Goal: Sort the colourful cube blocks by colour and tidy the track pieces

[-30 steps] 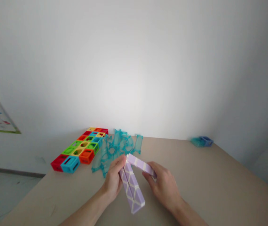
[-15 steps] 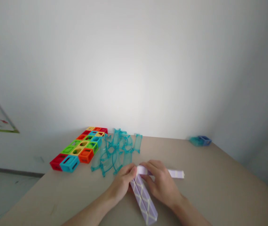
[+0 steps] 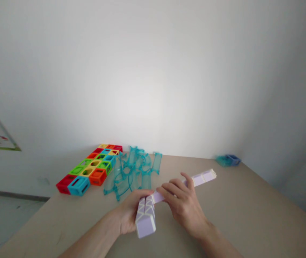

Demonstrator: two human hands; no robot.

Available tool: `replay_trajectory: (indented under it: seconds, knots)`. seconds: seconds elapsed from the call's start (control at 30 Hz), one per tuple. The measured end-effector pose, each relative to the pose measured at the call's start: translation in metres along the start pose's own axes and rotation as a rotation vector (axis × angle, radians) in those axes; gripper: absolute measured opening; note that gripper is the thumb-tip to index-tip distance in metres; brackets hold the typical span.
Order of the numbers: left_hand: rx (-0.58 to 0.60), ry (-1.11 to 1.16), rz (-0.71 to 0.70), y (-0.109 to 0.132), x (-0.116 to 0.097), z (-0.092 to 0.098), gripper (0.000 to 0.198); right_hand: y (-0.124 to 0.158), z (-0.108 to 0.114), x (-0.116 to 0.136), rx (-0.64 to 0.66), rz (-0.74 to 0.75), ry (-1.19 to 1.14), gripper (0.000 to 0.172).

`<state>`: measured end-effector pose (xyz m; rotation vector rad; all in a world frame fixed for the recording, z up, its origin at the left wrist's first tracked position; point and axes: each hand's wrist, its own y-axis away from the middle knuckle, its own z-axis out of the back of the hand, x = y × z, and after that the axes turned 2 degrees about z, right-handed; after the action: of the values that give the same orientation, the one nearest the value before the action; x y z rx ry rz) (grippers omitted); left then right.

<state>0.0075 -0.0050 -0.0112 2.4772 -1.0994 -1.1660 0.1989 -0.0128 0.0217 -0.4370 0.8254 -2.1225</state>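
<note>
A lilac and white snake puzzle [image 3: 146, 225] is held up above the table between both hands. Its doubled, folded part points toward me, and a single straight arm of it runs off to the far right. My left hand [image 3: 129, 213] is closed around the folded part from the left, its thumb near the bend. My right hand [image 3: 182, 204] grips the straight arm close to the bend, with the index finger lifted off. The fingers hide part of that arm; its end shows beyond them.
On the tabletop [image 3: 239, 211], rows of coloured hollow cubes [image 3: 95, 163] lie at left. Beside them is a pile of clear teal track pieces [image 3: 134, 170]. A blue cube [image 3: 233, 159] and a teal piece [image 3: 223, 161] sit at the far right, by the wall [image 3: 158, 79].
The snake puzzle has been turned: its folded part swung left and its end now faces me, while the straight arm tilted up at the right. Both hands turned with it.
</note>
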Motion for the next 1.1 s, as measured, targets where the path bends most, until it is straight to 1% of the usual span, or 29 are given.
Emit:
replay_trajectory:
  seconds: [0.03, 0.1, 0.13, 0.17, 0.2, 0.23, 0.3, 0.37, 0.4, 0.47, 0.5, 0.6, 0.67, 0.7, 0.77, 0.83, 0.9, 1.0, 1.1]
  knots:
    - [0.02, -0.017, 0.042, 0.003, -0.002, 0.001, 0.024, -0.001, 0.002, 0.002, 0.008, 0.015, -0.007, 0.023]
    - [0.067, -0.108, 0.111, 0.009, -0.004, 0.002, 0.036, -0.002, 0.006, 0.006, 0.042, 0.032, -0.043, 0.021]
    - [0.085, -0.168, 0.112, 0.012, -0.005, 0.002, 0.042, -0.003, 0.006, 0.008, 0.06, 0.033, -0.069, 0.018]
    - [0.086, -0.222, 0.079, 0.014, -0.005, 0.0, 0.046, -0.002, 0.006, 0.01, 0.082, 0.031, -0.097, 0.017]
    - [0.063, -0.261, 0.003, 0.016, -0.005, -0.004, 0.048, -0.002, 0.005, 0.012, 0.105, 0.026, -0.125, 0.016]
    - [0.021, -0.282, -0.107, 0.018, -0.006, -0.007, 0.045, -0.001, 0.004, 0.013, 0.132, 0.02, -0.153, 0.016]
    - [-0.065, -0.3, -0.319, 0.021, -0.009, -0.016, 0.032, 0.001, 0.003, 0.014, 0.191, 0.0, -0.203, 0.019]
    - [-0.092, -0.294, -0.434, 0.024, -0.012, -0.022, 0.023, 0.003, 0.004, 0.015, 0.237, -0.01, -0.243, 0.023]
    - [-0.079, -0.274, -0.457, 0.026, -0.014, -0.024, 0.023, 0.004, 0.005, 0.015, 0.248, -0.012, -0.254, 0.023]
    - [-0.024, -0.183, -0.451, 0.031, -0.015, -0.026, 0.027, 0.004, 0.009, 0.015, 0.258, -0.005, -0.266, 0.021]
    - [0.012, -0.117, -0.422, 0.032, -0.014, -0.026, 0.029, 0.004, 0.011, 0.016, 0.258, -0.001, -0.27, 0.02]
    - [0.182, 0.078, -0.309, 0.034, -0.01, -0.022, 0.04, 0.004, 0.014, 0.017, 0.226, 0.008, -0.272, 0.023]
    - [0.305, 0.109, -0.297, 0.032, -0.005, -0.019, 0.047, 0.004, 0.014, 0.017, 0.2, 0.008, -0.259, 0.025]
    - [0.341, 0.092, -0.319, 0.031, -0.004, -0.017, 0.047, 0.004, 0.013, 0.017, 0.193, 0.006, -0.248, 0.026]
    - [0.348, 0.034, -0.363, 0.028, -0.002, -0.015, 0.04, 0.004, 0.012, 0.017, 0.192, -0.003, -0.227, 0.026]
    - [0.313, -0.007, -0.394, 0.027, -0.002, -0.015, 0.035, 0.004, 0.012, 0.017, 0.197, -0.006, -0.216, 0.027]
    - [0.298, -0.037, -0.424, 0.028, -0.002, -0.015, 0.039, 0.005, 0.012, 0.016, 0.204, 0.01, -0.233, 0.031]
    - [0.314, -0.078, -0.446, 0.031, -0.001, -0.017, 0.046, 0.006, 0.013, 0.014, 0.208, 0.042, -0.286, 0.035]
    - [0.312, -0.071, -0.468, 0.031, 0.002, -0.019, 0.046, 0.007, 0.012, 0.012, 0.188, 0.035, -0.296, 0.033]
